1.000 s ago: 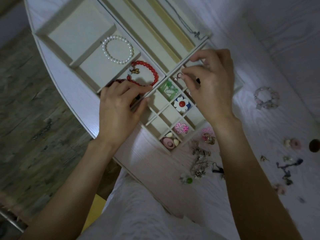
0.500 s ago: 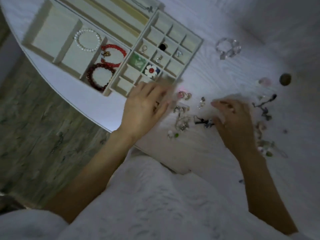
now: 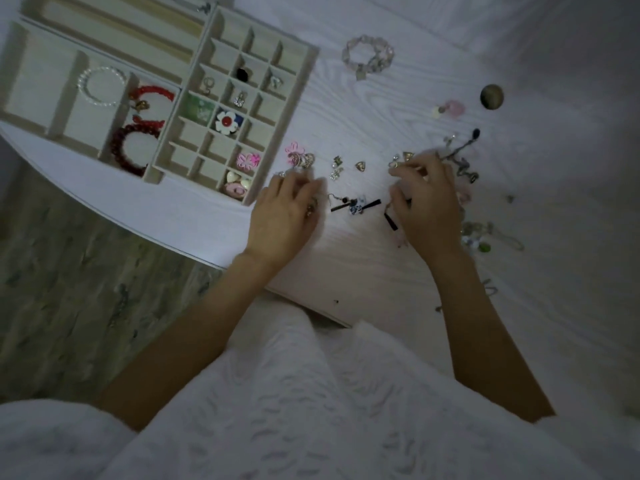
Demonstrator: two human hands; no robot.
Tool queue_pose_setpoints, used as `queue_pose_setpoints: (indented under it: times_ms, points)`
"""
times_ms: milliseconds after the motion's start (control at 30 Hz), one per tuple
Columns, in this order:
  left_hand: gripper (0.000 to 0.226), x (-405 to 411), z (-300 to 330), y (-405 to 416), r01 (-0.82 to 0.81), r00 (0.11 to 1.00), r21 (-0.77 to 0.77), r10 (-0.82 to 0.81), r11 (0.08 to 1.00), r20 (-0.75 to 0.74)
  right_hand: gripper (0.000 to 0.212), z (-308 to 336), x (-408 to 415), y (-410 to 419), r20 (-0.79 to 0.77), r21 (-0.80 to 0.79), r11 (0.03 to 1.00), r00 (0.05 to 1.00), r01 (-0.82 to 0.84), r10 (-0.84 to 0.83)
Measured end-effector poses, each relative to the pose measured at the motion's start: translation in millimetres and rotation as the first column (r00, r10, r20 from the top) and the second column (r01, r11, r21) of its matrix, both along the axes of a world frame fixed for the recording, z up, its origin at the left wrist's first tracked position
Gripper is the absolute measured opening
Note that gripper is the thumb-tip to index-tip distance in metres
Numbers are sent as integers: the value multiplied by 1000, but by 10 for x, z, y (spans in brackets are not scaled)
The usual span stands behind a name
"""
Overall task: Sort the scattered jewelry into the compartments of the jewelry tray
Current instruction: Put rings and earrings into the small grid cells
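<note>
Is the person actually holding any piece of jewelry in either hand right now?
It cannot be told: the left hand and right hand both curl over small jewelry on the table, but blur hides any grip.

Beige compartmented jewelry tray (image 3: 304, 84), upper left of frame: top and left sides cut off by the edges. Left hand (image 3: 284, 216) blurred; fingertips cover small pieces beneath. Right hand (image 3: 427, 206) hides part of a thin black strip (image 3: 390, 221). Scattered small metal pieces (image 3: 465, 169) at center right: too small and dim to identify.
</note>
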State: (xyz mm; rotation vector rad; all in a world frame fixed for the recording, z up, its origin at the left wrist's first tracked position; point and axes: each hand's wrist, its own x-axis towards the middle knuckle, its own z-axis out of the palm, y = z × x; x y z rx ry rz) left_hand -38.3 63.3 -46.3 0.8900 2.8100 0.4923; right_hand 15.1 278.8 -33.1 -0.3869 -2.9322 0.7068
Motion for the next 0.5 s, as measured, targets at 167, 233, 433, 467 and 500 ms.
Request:
queue_pose_setpoints:
  times_ms: [167,233,433,467,500]
  points:
    - [38,-87,-16,-29,-28,999,41,27,999,27,15,99,-298,-24,-113,-4,998,992,-55,54]
    - [38,-87,-24,-14,-39,999,42,38,998,33,15,116,-466,-153,-91,-17,988,984,-155,153]
    - [35,-82,-32,2,-60,998,46,58,997,30,27,-15,-700,-407,152,-78,898,886,-432,439]
    - [35,-82,-30,5,-62,998,46,61,997,34,25,-43,-690,-382,136,-104,907,897,-409,420]
    - [35,-83,-31,8,-65,997,45,63,997,41,24,-58,-677,-343,106,-132,920,917,-370,384]
